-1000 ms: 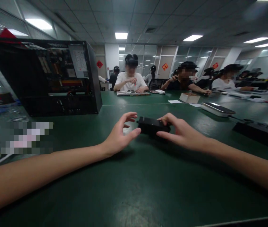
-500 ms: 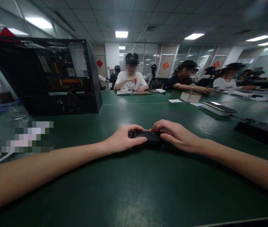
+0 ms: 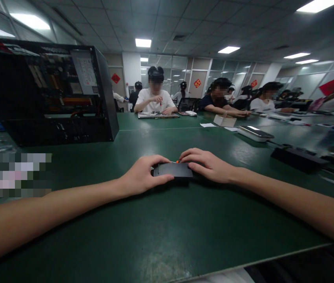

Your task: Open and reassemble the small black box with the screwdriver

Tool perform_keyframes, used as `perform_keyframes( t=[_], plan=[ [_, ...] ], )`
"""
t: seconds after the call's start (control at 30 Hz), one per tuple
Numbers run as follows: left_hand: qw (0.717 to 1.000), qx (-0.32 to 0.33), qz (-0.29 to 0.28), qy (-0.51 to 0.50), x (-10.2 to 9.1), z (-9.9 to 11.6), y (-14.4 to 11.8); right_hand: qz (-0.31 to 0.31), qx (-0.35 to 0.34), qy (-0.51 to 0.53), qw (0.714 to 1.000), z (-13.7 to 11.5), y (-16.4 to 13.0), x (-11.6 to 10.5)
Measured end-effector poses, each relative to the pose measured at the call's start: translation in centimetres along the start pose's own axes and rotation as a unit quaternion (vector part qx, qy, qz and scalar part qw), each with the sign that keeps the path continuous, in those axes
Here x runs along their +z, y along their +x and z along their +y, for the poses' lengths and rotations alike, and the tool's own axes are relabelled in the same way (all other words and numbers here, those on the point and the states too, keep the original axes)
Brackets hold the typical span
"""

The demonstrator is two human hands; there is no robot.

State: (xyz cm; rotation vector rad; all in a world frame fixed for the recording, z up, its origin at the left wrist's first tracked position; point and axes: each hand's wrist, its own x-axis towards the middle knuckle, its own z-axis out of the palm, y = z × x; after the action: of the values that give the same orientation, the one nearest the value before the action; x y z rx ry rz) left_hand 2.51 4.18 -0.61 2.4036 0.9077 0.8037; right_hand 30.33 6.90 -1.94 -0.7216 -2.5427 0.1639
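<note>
My 2 hands meet on a small flat black box (image 3: 174,170) lying on the green table (image 3: 167,232) straight in front of me. My left hand (image 3: 140,177) is clamped on its left end, thumb along the near edge and fingers curled over the far one. My right hand (image 3: 209,165) lies over the right end, fingers closed down on the box and on a thin tool with an orange tip (image 3: 177,161) that pokes out at the far edge; how much of the tool is in my grip I cannot tell.

The box looks rigid and light, with a smooth matte top that I judge could slide on the tabletop, so the short ends are the best places to pinch it. The tool is slim and would roll away easily if let loose.

An open computer case (image 3: 49,94) stands well apart at the far left. A dark power strip (image 3: 294,158) lies to the right, and other people (image 3: 154,98) sit working at the far side of the table.
</note>
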Motion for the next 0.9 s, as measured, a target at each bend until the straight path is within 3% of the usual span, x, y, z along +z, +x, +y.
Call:
perform_keyframes(
  t=[0.33, 0.6, 0.9],
  plan=[
    [0.995, 0.093, 0.012, 0.024, 0.1, -0.4, 0.1, -0.015, -0.022, 0.022, 0.999, -1.0, -0.1, -0.5],
    [0.999, 0.019, -0.033, 0.025, 0.3, -0.3, 0.2, -0.036, -0.009, 0.003, 0.999, -1.4, -0.3, -0.3],
    [0.998, 0.037, -0.004, 0.050, 0.4, -0.1, -0.1, -0.008, -0.056, -0.062, 0.996, -1.4, -0.3, 0.3]
  ],
)
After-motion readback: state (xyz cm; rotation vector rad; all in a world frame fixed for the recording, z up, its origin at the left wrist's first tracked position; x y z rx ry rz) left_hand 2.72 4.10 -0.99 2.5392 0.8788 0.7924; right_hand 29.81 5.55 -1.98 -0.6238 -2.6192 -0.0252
